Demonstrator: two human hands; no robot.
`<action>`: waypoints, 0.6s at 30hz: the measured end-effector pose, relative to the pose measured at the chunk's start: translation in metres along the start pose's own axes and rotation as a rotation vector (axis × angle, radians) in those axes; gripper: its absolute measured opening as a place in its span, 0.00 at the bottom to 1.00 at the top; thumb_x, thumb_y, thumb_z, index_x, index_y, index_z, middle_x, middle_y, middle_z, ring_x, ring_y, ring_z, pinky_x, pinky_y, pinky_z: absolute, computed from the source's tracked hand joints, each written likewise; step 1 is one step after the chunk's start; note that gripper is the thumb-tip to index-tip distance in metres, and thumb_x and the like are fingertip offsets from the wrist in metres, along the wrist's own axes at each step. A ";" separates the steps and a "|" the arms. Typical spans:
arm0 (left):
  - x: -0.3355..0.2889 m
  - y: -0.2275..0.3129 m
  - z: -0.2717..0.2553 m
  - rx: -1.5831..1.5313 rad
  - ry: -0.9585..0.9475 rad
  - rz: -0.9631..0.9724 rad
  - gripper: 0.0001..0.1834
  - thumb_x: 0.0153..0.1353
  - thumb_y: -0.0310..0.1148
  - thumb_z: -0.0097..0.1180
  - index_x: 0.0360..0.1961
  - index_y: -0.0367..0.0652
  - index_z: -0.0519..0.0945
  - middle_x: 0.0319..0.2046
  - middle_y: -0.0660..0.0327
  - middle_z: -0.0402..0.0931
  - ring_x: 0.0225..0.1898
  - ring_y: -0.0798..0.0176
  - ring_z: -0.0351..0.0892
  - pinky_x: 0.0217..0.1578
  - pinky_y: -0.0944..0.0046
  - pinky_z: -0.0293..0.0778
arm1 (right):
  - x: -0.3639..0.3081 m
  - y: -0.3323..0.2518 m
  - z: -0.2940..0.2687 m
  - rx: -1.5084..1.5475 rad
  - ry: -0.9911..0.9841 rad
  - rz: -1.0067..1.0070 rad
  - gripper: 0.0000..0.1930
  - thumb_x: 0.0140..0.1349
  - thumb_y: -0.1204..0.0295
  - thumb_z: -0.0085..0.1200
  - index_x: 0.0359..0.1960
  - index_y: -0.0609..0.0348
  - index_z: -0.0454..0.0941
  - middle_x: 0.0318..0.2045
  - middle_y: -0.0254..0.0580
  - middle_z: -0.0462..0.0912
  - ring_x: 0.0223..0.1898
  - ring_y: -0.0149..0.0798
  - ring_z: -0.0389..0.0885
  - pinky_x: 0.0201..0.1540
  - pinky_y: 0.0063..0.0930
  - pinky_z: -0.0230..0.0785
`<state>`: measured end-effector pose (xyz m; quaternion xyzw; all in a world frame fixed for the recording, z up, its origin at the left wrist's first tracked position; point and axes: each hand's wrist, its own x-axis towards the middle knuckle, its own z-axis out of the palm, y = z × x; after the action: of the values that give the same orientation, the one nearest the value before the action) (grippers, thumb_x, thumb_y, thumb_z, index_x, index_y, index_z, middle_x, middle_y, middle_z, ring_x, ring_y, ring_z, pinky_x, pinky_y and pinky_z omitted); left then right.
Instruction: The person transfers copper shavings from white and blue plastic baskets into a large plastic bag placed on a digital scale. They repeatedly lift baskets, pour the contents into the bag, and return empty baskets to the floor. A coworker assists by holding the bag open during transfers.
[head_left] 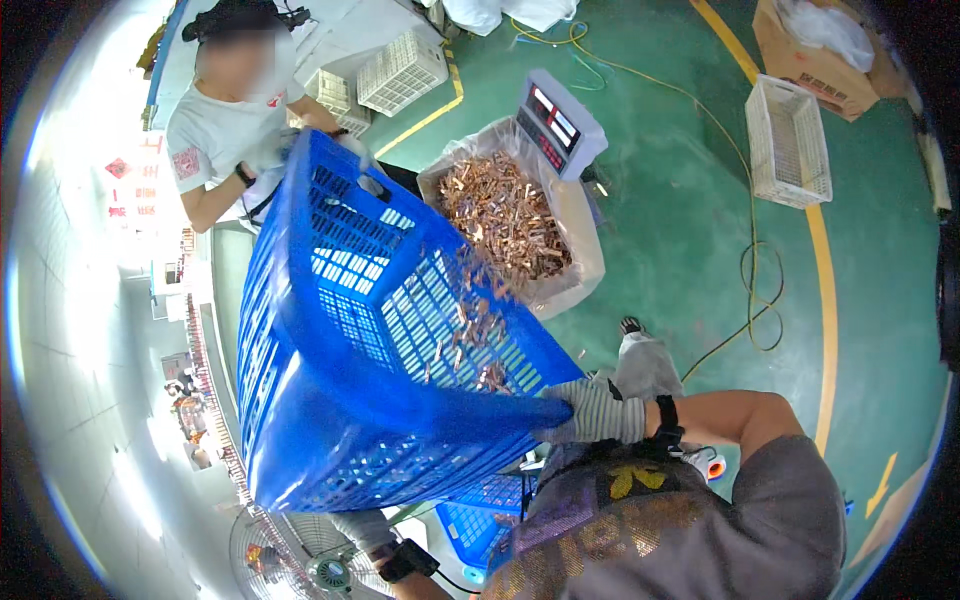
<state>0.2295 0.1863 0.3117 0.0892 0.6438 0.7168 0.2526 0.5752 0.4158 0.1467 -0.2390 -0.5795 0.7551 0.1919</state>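
A large blue plastic basket (400, 405) is tilted, its open side toward a lined box (585, 262) at the far right of it. Small copper-coloured metal pieces (482, 335) slide over the basket's slotted wall and lie heaped in the box. My right hand (598, 410), in a striped glove, grips the basket's near right rim. Low at the basket's underside, my gloved left hand (362, 527) holds its bottom edge, fingers partly hidden. Across from me, another person's gloved hands (275, 150) hold the far rim.
A grey scale display (562, 125) stands at the box's far edge. White crates (402, 72) sit at the back, another white crate (790, 140) beside a cardboard box (815, 60) at right. A yellow hose (752, 200) crosses the green floor. A fan (300, 560) stands at lower left.
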 end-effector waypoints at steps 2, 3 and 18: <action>-0.003 -0.004 0.001 0.048 0.050 0.063 0.32 0.67 0.58 0.39 0.58 0.43 0.72 0.57 0.51 0.72 0.57 0.48 0.71 0.60 0.44 0.66 | 0.000 0.005 0.001 0.029 0.010 -0.045 0.20 0.49 0.56 0.70 0.35 0.58 0.82 0.23 0.40 0.82 0.25 0.32 0.79 0.31 0.30 0.72; -0.005 -0.007 0.000 0.054 0.016 0.049 0.32 0.67 0.58 0.39 0.58 0.43 0.72 0.57 0.51 0.72 0.58 0.48 0.70 0.60 0.44 0.65 | -0.001 0.006 0.001 0.042 0.012 -0.058 0.20 0.49 0.56 0.70 0.36 0.58 0.82 0.23 0.40 0.82 0.25 0.32 0.79 0.32 0.29 0.72; -0.012 -0.020 -0.019 -0.014 0.104 0.036 0.32 0.67 0.57 0.40 0.59 0.42 0.71 0.58 0.51 0.71 0.58 0.49 0.69 0.62 0.45 0.62 | -0.018 0.001 -0.003 -0.096 -0.028 -0.086 0.13 0.50 0.64 0.69 0.33 0.55 0.82 0.24 0.35 0.83 0.26 0.28 0.79 0.31 0.29 0.72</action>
<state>0.2358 0.1653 0.2919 0.0618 0.6492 0.7294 0.2064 0.5916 0.4080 0.1479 -0.2123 -0.6273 0.7209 0.2044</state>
